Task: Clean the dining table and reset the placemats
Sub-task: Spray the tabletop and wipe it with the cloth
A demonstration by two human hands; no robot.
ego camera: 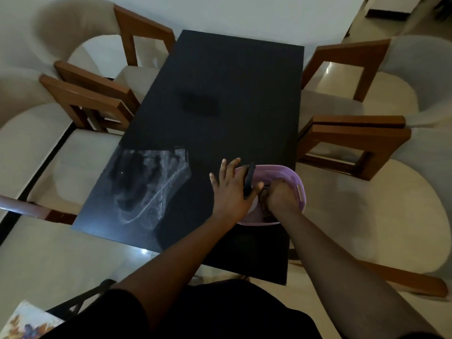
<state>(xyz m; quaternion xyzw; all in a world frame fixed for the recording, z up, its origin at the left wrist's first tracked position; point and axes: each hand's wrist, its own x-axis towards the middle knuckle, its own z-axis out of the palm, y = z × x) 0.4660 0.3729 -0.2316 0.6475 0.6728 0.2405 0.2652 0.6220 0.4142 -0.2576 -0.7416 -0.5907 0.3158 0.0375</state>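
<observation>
The black dining table (220, 94) fills the middle of the view, with 4 cream chairs, 2 down each long side; the near left chair (80, 152) and near right chair (354, 143) are pulled close to its edges. Its top is bare apart from a patch of white smears (146, 184) on the near left part, which looks like wet streaking or residue, so I judge the wiping is only partly done. No placemats are laid on the table.

At the near right edge sits a purple perforated basket (291, 182), part of it overhanging the table. The right hand (278, 194) is down inside it, curled around something dark that I cannot identify. The left hand (232, 189) hovers just beside the basket's rim with its fingers spread, a slim black object (249, 179) pinned against the hand near the thumb.

The risk lies with the basket: any pull or push from the buried hand could tip it off the edge. The black object is only loosely pinned and could slip. Mats laid over the smears would trap the residue.
</observation>
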